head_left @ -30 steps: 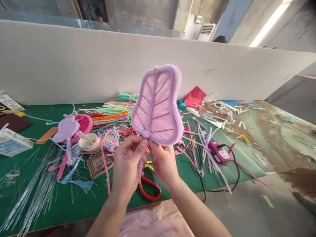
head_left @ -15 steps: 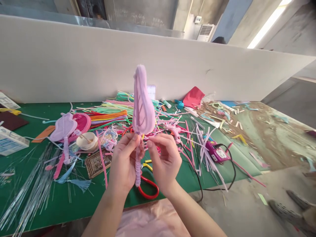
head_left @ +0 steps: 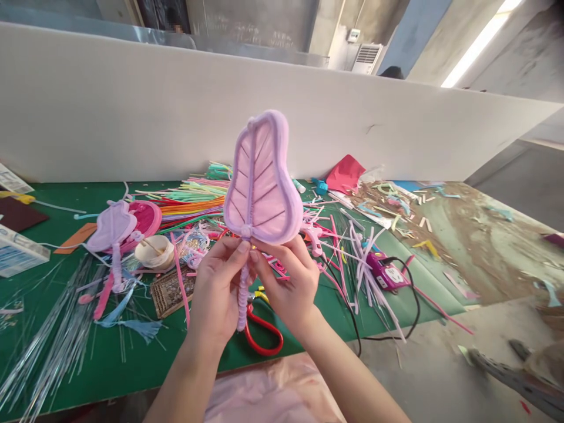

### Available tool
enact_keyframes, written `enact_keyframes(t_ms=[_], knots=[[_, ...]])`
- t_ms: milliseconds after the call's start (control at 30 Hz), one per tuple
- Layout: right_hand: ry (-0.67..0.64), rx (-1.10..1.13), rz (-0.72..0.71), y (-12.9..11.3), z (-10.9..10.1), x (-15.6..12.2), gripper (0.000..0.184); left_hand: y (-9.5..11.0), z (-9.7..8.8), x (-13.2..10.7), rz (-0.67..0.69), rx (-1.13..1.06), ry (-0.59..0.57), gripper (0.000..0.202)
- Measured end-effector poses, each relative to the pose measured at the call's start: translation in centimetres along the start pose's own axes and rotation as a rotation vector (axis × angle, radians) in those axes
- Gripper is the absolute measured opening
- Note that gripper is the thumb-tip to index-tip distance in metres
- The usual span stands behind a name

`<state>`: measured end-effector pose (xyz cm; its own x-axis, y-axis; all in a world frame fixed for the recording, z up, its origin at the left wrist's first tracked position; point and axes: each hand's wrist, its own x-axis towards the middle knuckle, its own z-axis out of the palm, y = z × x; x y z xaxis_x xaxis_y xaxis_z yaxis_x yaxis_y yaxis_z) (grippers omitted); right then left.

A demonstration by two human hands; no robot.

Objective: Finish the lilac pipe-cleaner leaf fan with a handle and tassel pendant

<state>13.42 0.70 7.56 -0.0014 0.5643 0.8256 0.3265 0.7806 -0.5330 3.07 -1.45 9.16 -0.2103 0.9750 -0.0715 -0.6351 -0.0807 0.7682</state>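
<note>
A pink and lilac leaf-shaped hand fan (head_left: 264,182) stands upright before me, its fuzzy rim and dark ribs facing me. My left hand (head_left: 222,285) is closed round the top of its wrapped handle. At the base of the leaf, the fingertips of my right hand (head_left: 288,276) pinch the fan; what exactly lies between them is hidden. Below the handle, red-handled scissors (head_left: 263,336) rest on the green tabletop (head_left: 176,376). A second, similar lilac fan (head_left: 113,226) lies to the left on a round pink box (head_left: 147,217).
Bundles of coloured pipe cleaners (head_left: 189,205) lie behind my hands. A pink glue gun (head_left: 314,235) and a purple power strip (head_left: 388,271) with a black cord are to the right. On the left are a white cup (head_left: 154,252), a blue tassel (head_left: 138,328) and clear strands (head_left: 53,346).
The fan has turned from nearly edge-on to showing its broad face. My right hand has moved left, closer to the handle and my left hand.
</note>
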Motion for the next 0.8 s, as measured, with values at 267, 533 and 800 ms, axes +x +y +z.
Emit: enact_keyframes(t_ms=[267,533,800], knots=[[-0.168,-0.018,0.133,0.7,0.9,-1.6,0.037,-0.6,0.1,1.0,0.092,0.078,0.097,0.029],[-0.224,0.880,0.894,2.6,1.7,-0.3,0.034,-1.2,-1.4,2.8,0.212,0.155,0.206,0.030],[-0.057,0.959,1.076,3.5,3.3,0.9,0.032,-2.5,-2.7,2.6,0.150,0.251,0.155,0.040]])
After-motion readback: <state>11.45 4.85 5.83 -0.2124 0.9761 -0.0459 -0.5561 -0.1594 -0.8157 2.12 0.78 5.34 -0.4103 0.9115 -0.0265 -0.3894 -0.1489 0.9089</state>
